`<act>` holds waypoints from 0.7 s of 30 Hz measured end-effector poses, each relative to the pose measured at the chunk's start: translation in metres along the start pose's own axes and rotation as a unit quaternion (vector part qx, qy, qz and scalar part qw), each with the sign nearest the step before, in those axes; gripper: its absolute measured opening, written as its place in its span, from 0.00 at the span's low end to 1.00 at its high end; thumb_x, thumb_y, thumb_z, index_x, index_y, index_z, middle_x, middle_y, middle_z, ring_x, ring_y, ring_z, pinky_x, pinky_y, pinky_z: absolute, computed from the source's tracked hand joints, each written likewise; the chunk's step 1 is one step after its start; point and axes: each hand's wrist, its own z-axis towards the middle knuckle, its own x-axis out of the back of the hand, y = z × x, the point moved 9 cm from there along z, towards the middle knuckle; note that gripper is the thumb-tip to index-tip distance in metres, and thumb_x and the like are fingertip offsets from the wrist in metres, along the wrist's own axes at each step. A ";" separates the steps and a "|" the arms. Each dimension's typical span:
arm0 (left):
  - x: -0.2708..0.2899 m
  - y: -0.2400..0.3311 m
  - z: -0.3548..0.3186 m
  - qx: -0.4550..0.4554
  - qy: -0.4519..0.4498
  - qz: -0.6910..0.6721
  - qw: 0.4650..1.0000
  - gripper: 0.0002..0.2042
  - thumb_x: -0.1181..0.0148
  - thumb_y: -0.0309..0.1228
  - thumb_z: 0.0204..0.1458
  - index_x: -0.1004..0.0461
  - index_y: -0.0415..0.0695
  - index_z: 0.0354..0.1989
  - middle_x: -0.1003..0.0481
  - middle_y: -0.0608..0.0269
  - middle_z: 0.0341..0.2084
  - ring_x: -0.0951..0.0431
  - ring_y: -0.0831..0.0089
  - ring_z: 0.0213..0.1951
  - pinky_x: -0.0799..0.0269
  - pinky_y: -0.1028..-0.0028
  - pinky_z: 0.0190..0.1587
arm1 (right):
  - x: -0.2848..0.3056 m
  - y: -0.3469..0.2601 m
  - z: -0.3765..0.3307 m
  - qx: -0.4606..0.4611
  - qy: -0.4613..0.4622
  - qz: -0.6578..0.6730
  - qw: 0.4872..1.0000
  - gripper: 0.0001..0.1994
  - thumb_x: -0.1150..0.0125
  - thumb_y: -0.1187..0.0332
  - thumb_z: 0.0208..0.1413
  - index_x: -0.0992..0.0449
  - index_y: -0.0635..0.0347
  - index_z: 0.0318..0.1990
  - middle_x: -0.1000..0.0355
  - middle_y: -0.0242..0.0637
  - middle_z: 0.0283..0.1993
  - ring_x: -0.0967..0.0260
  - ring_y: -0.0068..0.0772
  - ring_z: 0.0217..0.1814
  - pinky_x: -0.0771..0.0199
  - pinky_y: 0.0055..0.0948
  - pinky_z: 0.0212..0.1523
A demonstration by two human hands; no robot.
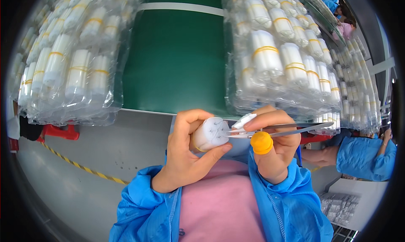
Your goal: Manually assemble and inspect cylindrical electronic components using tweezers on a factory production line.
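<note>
My left hand (184, 159) is wrapped round a bundle of white tubes (203, 135), its end face turned to the right. A yellow rubber band shows low on the bundle, and thin dark marks lie across the end face. Metal tweezers (310, 128) are held in my right hand (283, 148), their tips at the bundle's end face. Whether the tips grip anything is too small to tell. A yellow finger cot (261, 143) covers my right thumb. Against my right fingers sits a small white piece (244, 120), its kind unclear.
Stacked clear plastic trays (74, 105) of banded white bundles stand on the left, and more trays (270, 94) on the right. Between them lies a green tabletop (177, 65) with a white strip across it. A co-worker's blue sleeve (358, 155) is at far right.
</note>
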 end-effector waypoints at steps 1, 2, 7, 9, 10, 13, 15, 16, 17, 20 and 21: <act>-0.005 0.000 -0.001 -0.005 0.000 0.003 1.000 0.24 0.34 0.19 0.42 0.41 0.37 0.47 0.28 0.52 0.36 0.24 0.71 0.39 0.28 0.75 0.41 | 0.005 -0.001 -0.003 -0.007 0.004 0.001 1.000 0.08 0.41 0.78 0.49 0.26 0.72 0.38 0.28 0.45 0.36 0.31 0.30 0.38 0.33 0.23 0.38; -0.010 0.000 -0.001 -0.010 0.000 0.006 1.000 0.24 0.34 0.19 0.42 0.41 0.37 0.47 0.28 0.51 0.37 0.24 0.71 0.39 0.28 0.75 0.40 | 0.010 -0.001 -0.006 -0.016 0.010 0.000 1.000 0.08 0.40 0.78 0.49 0.26 0.72 0.38 0.28 0.45 0.37 0.31 0.31 0.38 0.33 0.24 0.38; -0.042 0.004 0.000 -0.038 -0.121 0.057 0.990 0.25 0.39 0.20 0.45 0.41 0.34 0.52 0.33 0.47 0.43 0.29 0.64 0.45 0.32 0.71 0.44 | 0.032 -0.007 -0.016 -0.017 0.037 -0.025 0.999 0.08 0.40 0.78 0.49 0.25 0.71 0.37 0.27 0.45 0.37 0.31 0.32 0.38 0.32 0.25 0.38; -0.050 0.002 -0.001 -0.024 -0.154 0.082 0.984 0.26 0.41 0.21 0.46 0.42 0.33 0.54 0.36 0.46 0.46 0.33 0.61 0.47 0.35 0.70 0.46 | 0.042 -0.007 -0.019 -0.028 0.047 -0.055 0.997 0.08 0.39 0.77 0.48 0.25 0.71 0.37 0.27 0.45 0.37 0.31 0.32 0.38 0.32 0.25 0.37; -0.053 -0.003 -0.004 -0.005 -0.149 0.070 0.986 0.26 0.41 0.21 0.46 0.42 0.33 0.55 0.37 0.46 0.46 0.35 0.60 0.48 0.36 0.69 0.47 | 0.046 -0.007 -0.019 -0.034 0.050 -0.070 0.996 0.08 0.38 0.77 0.48 0.25 0.70 0.37 0.27 0.45 0.37 0.31 0.32 0.38 0.32 0.25 0.37; -0.057 -0.008 -0.007 -0.038 -0.130 0.095 0.986 0.28 0.41 0.20 0.45 0.43 0.34 0.57 0.39 0.46 0.47 0.36 0.58 0.48 0.37 0.70 0.48 | 0.052 -0.012 -0.025 0.012 0.056 -0.080 0.995 0.09 0.37 0.76 0.47 0.24 0.69 0.37 0.26 0.44 0.34 0.30 0.32 0.35 0.31 0.24 0.34; -0.058 -0.004 -0.008 -0.075 -0.114 0.126 0.983 0.30 0.41 0.18 0.43 0.43 0.34 0.57 0.40 0.46 0.47 0.36 0.58 0.47 0.37 0.70 0.48 | 0.050 -0.016 -0.027 0.031 0.044 -0.095 0.994 0.09 0.36 0.75 0.46 0.24 0.68 0.36 0.26 0.44 0.33 0.30 0.32 0.33 0.31 0.24 0.33; -0.059 -0.002 -0.007 -0.085 -0.107 0.138 0.981 0.30 0.40 0.18 0.43 0.43 0.34 0.58 0.40 0.47 0.47 0.36 0.58 0.47 0.37 0.70 0.48 | 0.048 -0.019 -0.027 0.037 0.034 -0.106 0.993 0.09 0.36 0.75 0.46 0.24 0.68 0.36 0.26 0.44 0.33 0.29 0.33 0.33 0.30 0.24 0.33; -0.060 0.000 -0.007 -0.094 -0.099 0.151 0.979 0.31 0.40 0.17 0.42 0.43 0.35 0.58 0.40 0.47 0.47 0.36 0.58 0.47 0.37 0.70 0.48 | 0.045 -0.021 -0.026 0.043 0.024 -0.117 0.992 0.09 0.36 0.75 0.46 0.24 0.68 0.36 0.26 0.44 0.32 0.29 0.33 0.32 0.30 0.24 0.33; -0.062 0.004 -0.007 -0.101 -0.088 0.176 0.975 0.30 0.39 0.16 0.41 0.41 0.35 0.57 0.41 0.48 0.46 0.36 0.59 0.46 0.37 0.70 0.48 | 0.046 -0.019 -0.027 0.040 0.032 -0.114 0.992 0.09 0.35 0.74 0.46 0.24 0.67 0.36 0.26 0.45 0.33 0.28 0.33 0.32 0.29 0.24 0.33; -0.062 0.005 -0.008 -0.102 -0.088 0.183 0.974 0.30 0.39 0.16 0.41 0.40 0.35 0.56 0.41 0.49 0.45 0.36 0.59 0.45 0.37 0.70 0.47 | 0.046 -0.019 -0.028 0.039 0.031 -0.115 0.992 0.09 0.35 0.74 0.46 0.24 0.66 0.36 0.26 0.45 0.33 0.28 0.33 0.32 0.29 0.24 0.33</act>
